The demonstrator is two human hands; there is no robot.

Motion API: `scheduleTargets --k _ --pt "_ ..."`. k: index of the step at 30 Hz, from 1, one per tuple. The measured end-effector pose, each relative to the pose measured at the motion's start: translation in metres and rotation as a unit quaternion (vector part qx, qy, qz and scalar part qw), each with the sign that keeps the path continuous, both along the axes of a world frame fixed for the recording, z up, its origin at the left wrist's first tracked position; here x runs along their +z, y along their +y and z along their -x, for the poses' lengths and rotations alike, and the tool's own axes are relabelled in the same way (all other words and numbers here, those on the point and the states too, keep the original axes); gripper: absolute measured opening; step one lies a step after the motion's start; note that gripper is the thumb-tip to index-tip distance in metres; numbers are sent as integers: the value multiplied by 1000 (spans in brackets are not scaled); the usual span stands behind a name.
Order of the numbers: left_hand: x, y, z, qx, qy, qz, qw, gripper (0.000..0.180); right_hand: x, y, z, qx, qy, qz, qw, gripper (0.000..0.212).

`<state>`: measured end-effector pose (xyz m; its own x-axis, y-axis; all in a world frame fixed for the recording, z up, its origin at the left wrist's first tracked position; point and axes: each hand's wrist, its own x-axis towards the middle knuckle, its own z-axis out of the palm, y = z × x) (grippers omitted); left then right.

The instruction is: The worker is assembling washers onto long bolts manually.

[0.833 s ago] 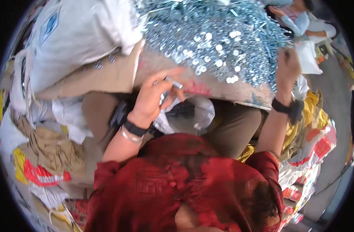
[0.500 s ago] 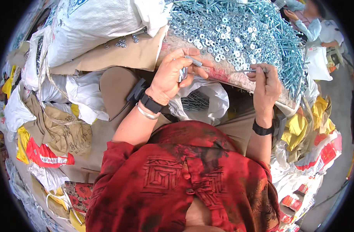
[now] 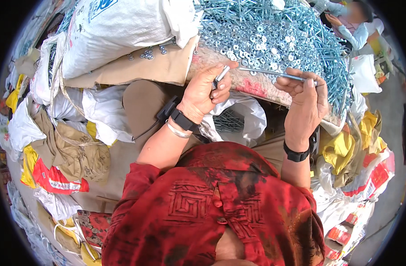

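Note:
My left hand (image 3: pixel 204 92) is closed around short silver metal sleeves (image 3: pixel 221 74); one pokes up past the thumb, and the fingers partly hide the others. In my right hand (image 3: pixel 306 102), a long thin metal bolt (image 3: pixel 264 72) is pinched between thumb and fingers. Its free end points left toward my left hand, with a gap between it and the sleeves. Beyond both hands lies a heap of washers (image 3: pixel 260 44) on a worn, red-stained work surface (image 3: pixel 252 87). Below, between my hands, an open white bag (image 3: pixel 255 116) contains long bolts (image 3: pixel 228 121).
A full white woven sack (image 3: pixel 118 37) rests on cardboard (image 3: pixel 136 66) at the far left, with a few small metal parts beside it. Many long bolts (image 3: pixel 334 62) lie at the far right. Crumpled sacks (image 3: pixel 78 150) surround me. Another person (image 3: pixel 351 29) sits at the upper right.
The bolt in my right hand now shows lengthwise, pointing left, and that hand has turned more open toward it. My left fingers have curled tighter around the sleeves. The view has shifted slightly.

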<state>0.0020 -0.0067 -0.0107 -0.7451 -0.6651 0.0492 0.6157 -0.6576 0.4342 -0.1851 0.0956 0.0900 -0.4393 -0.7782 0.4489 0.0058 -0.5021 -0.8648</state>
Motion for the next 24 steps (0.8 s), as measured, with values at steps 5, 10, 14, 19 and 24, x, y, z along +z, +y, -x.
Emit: scheduleTargets --k 5,10,14,19,24 --pt "10 3 1 -71 6 30 997 43 -9 -16 8 17 -8 -33 999 18" --pt "10 4 2 -78 -18 41 996 40 -20 -22 21 37 -73 -100 992 21" --pt "1 -1 2 -4 -90 33 995 28 -21 -18 19 31 -90 -43 995 21" --pt "0 2 8 96 -153 -39 983 22 -16 -9 1 63 -13 -41 997 20" --pt "2 4 9 108 -158 -45 980 20 -25 -6 -13 24 98 -14 995 15"
